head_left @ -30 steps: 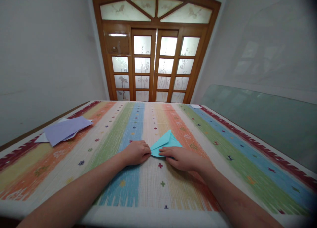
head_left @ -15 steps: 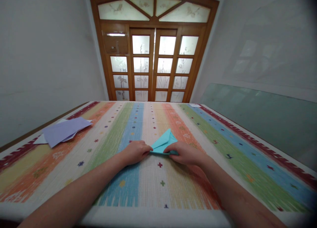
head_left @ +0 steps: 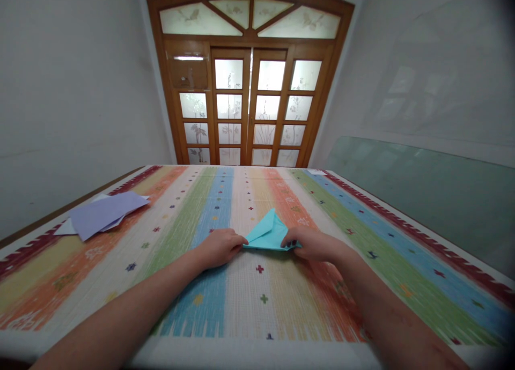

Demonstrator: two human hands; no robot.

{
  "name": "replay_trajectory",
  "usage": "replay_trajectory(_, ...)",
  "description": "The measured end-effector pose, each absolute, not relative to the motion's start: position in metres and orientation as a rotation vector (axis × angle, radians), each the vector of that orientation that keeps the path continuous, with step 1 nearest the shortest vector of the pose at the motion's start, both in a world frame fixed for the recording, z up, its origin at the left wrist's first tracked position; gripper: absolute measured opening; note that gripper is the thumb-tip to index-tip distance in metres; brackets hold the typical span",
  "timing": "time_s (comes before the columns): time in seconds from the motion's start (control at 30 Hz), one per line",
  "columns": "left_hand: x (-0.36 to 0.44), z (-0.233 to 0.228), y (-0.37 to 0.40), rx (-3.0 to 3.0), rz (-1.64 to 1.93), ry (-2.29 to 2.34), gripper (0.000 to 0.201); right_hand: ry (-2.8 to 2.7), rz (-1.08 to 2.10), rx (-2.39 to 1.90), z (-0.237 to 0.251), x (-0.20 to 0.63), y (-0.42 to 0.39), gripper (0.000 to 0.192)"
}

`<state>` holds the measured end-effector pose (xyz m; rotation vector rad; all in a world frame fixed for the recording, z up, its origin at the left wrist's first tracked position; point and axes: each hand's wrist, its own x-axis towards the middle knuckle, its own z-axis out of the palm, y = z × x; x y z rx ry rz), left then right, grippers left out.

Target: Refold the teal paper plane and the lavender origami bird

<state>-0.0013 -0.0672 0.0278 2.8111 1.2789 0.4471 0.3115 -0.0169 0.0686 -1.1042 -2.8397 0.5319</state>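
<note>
A folded sheet of turquoise paper [head_left: 266,232] lies near the middle of the table, its peak pointing away from me and a folded flap showing on its face. My left hand [head_left: 223,246] pinches its left corner between thumb and fingers. At the opposite corner, my right hand [head_left: 309,244] is closed on the paper, fingertips bent over the edge. The right hand covers part of that corner, and a small tip shows beside the fingers.
Purple and white paper sheets [head_left: 107,214] lie stacked loosely on the left of the table. A striped, patterned tablecloth [head_left: 193,311] covers the tabletop. A small white piece [head_left: 317,172] sits at the far right edge. Wooden glazed doors [head_left: 249,102] stand beyond.
My right hand has slid right along the paper's near edge to its right corner, uncovering more of the paper. My left hand has stayed at the left corner.
</note>
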Motion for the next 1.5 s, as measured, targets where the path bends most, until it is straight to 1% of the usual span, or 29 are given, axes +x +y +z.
replay_trajectory(0.17, -0.002, 0.028, -0.067, 2.772, 0.451, 1.268, 0.028, -2.839, 0.53, -1.196, 0.067, 0.324, -0.004, 0.024)
replay_trajectory(0.27, -0.003, 0.029, -0.069, 2.723, 0.499, 1.299, 0.032, -2.84, 0.526, -1.213, 0.063, 0.332, 0.007, 0.019)
replay_trajectory(0.37, -0.003, 0.03, -0.07, 2.691, 0.56, 1.259, 0.038, -2.822, 0.555, -1.193, 0.058, 0.336, 0.014, 0.02)
replay_trajectory(0.43, -0.003, 0.03, -0.069, 2.68, 0.571, 1.208, 0.04, -2.769, 0.57, -1.203, 0.056, 0.336, 0.016, 0.027)
replay_trajectory(0.53, -0.004, 0.028, -0.066, 2.674, 0.55, 1.159, 0.036, -2.693, 0.591, -1.25, 0.056, 0.336, 0.015, 0.04)
replay_trajectory(0.6, -0.004, 0.027, -0.065, 2.665, 0.547, 1.151, 0.034, -2.678, 0.602, -1.268, 0.057, 0.335, 0.013, 0.043)
replay_trajectory(0.77, -0.003, 0.03, -0.068, 2.613, 0.609, 1.177, 0.033, -2.622, 0.608, -1.273, 0.056, 0.335, 0.014, 0.041)
replay_trajectory(1.13, -0.001, 0.026, -0.066, 2.657, 0.613, 1.212, 0.034, -2.544, 0.568, -1.303, 0.052, 0.33, 0.018, 0.037)
replay_trajectory(1.4, 0.002, 0.026, -0.065, 2.626, 0.639, 1.222, 0.032, -2.541, 0.57, -1.294, 0.046, 0.33, 0.022, 0.038)
replay_trajectory(1.5, 0.003, 0.023, -0.062, 2.597, 0.67, 1.22, 0.033, -2.491, 0.47, -1.276, 0.046, 0.329, 0.023, 0.043)
